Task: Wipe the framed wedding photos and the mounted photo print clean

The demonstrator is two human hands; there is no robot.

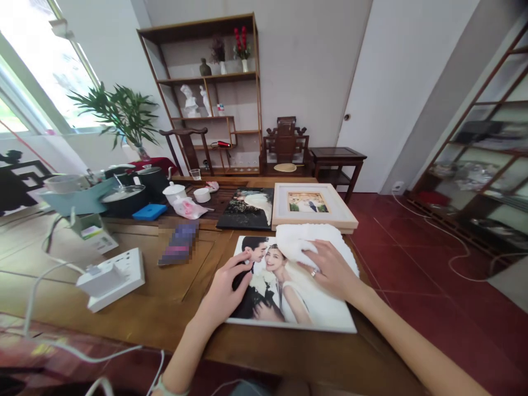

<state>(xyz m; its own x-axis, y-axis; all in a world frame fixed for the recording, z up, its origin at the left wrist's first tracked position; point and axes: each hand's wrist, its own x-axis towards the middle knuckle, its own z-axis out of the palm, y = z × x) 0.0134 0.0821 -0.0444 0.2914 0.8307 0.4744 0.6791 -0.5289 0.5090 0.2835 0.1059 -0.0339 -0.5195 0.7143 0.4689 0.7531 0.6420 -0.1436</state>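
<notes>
A large wedding photo panel [264,291] lies flat near the table's front edge. It shows a couple in black and white clothes. My left hand [231,283] rests on the panel's left side, fingers stretched out and apart. At the upper right of the panel, my right hand [330,269], with a ring on one finger, grips a bunched part of a white cloth [315,234]. The rest of that cloth spreads past the panel's top right corner. Behind the panel lie a light wood picture frame [350,221] and a dark photo panel [239,212].
On the wooden table [198,308] to the left are a white power strip [134,269] with cables, a blurred flat item [180,243], a blue box [149,212], a white teapot [175,191] and a black pot [124,198]. The table's right edge borders red floor.
</notes>
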